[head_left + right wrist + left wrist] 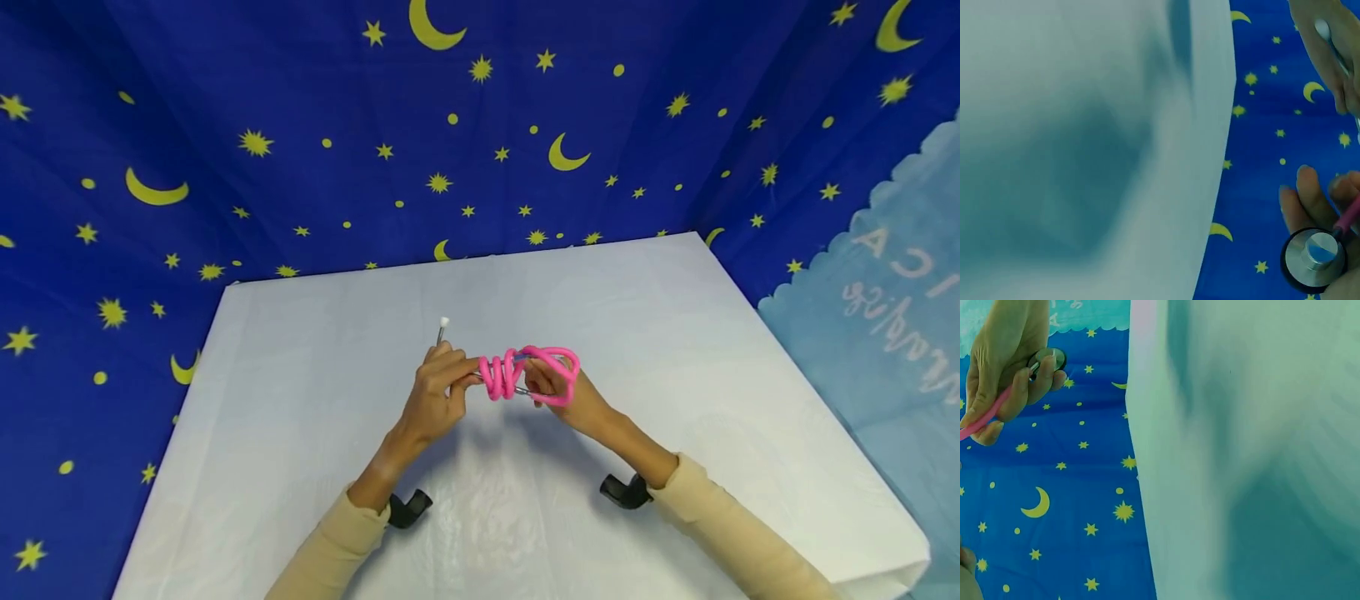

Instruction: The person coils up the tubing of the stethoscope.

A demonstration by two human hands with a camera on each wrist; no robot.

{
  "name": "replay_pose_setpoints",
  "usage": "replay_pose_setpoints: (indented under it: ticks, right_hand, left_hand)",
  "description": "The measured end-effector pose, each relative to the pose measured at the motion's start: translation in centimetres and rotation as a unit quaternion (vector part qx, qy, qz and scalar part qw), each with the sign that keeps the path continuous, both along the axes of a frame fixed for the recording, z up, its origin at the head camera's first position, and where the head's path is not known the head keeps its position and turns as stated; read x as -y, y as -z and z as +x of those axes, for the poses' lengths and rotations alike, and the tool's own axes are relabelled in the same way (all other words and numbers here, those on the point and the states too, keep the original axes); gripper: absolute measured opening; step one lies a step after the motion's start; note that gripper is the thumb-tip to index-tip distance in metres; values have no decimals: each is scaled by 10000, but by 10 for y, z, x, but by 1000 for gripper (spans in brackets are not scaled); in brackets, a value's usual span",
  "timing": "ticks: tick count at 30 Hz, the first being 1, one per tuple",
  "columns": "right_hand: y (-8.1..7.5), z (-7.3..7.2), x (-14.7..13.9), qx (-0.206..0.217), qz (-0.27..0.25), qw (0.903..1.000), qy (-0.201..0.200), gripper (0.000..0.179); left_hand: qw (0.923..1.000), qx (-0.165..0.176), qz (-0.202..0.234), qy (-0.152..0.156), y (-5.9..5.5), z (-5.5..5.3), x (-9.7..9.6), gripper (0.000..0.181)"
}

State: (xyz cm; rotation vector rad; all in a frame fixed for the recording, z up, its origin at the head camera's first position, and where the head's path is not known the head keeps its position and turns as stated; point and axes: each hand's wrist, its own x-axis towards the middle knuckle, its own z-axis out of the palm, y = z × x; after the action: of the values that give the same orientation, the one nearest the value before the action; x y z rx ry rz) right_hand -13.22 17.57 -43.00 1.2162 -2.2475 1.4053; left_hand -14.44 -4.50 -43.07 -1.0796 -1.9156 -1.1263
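Observation:
A stethoscope with pink tubing [495, 379] is held up over the table between both hands, its tubing wound in several coils around the metal ear tubes. My left hand [435, 396] grips the ear tubes left of the coils, and one white ear tip [445, 322] sticks up past the fingers. On the other side, my right hand [588, 407] holds the looped end of the tubing. The round metal chest piece [1314, 259] lies against the right hand's fingers in the right wrist view. The left wrist view shows a pink length of tube [988, 417] running through the right hand.
Below the hands is a table with a white cover [300, 375]. A dark blue curtain [337, 108] with yellow moons and stars hangs behind it, and a light blue lettered panel [885, 275] at the right. Black curved mounts [410, 508] sit at both wrists.

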Motion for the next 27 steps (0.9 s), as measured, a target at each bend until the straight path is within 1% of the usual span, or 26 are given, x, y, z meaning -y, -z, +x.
replay_pose_setpoints:
  ticks: [1, 3, 4, 5, 6, 8, 10, 11, 13, 16, 19, 22, 24, 27]
  right_hand:
    - [2, 3, 2, 62, -31, 9999, 152, 48]
    - [3, 8, 7, 98, 314, 9960, 828, 37]
    - [2, 10, 10, 151, 529, 9919, 1149, 32]
    - [2, 12, 13, 243, 716, 9876, 1377, 28]
    - [1, 15, 15, 351, 872, 9839, 1518, 21]
    - [0, 20, 20, 633, 1146, 9759, 1748, 11]
    - [-2, 26, 22, 650, 1408, 9700, 1871, 12]
    - [-3, 29, 22, 657, 1474, 9688, 1884, 12]
    - [-6, 35, 23, 622, 1599, 9657, 1947, 12]
    - [-14, 43, 24, 340, 1866, 9577, 2165, 9]
    - [-24, 51, 25, -47, 2211, 9447, 2422, 7]
    - [-33, 57, 25, -357, 2589, 9305, 2565, 7]
    - [-38, 60, 25, -460, 2793, 9238, 2579, 8]
    - [-46, 63, 23, -447, 3094, 9162, 2505, 6]
  left_hand:
    - [9999, 14, 86, -105, 1, -1, -1, 37]
    - [9992, 110, 227, -314, 3, -1, -3, 35]
    - [9986, 176, 282, -406, 3, -1, -3, 33]
    - [9978, 255, 325, -509, 4, -1, -4, 30]
    - [9967, 349, 377, -623, 4, -1, -4, 26]
    - [9940, 609, 423, -808, 5, -1, -5, 17]
    - [9909, 813, 401, -992, 5, 0, -5, 10]
    - [9893, 905, 370, -1087, 6, 0, -5, 8]
    - [9867, 1057, 234, -1214, 7, 1, -6, 9]
    - [9825, 1131, -15, -1478, 9, 1, -7, 12]
    - [9784, 978, -312, -1792, 10, 1, -8, 14]
    - [9741, 744, -608, -2047, 11, 2, -10, 17]
    - [9715, 572, -782, -2163, 11, 3, -11, 18]
    - [9690, 382, -975, -2239, 9, 6, -13, 18]
